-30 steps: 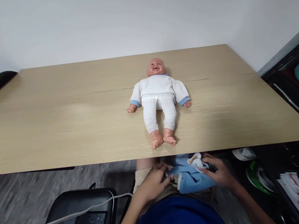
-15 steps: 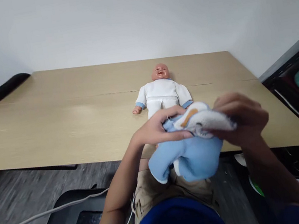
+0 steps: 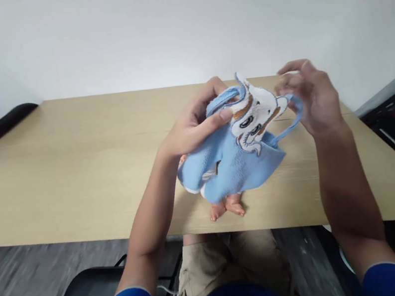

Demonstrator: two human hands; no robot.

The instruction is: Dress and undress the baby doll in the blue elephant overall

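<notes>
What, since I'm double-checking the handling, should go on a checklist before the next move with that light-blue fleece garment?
1. Left hand gripping the light-blue fleece garment: ok, thumb across the front.
2. Right hand holding the thin light-blue fabric strap: cannot tell; its fingers are blurred beside the loop.
3. White, horned-looking animal-face patch facing the camera: ok, though tilted.
4. Doll with pinkish, plastic-looking feet fully visible: not ok; the garment and left hand hide most of it.
5. Doll's feet within the near edge of the pale wood-grain table: ok.
6. Garment apart from the doll: cannot tell from this angle.
</notes>
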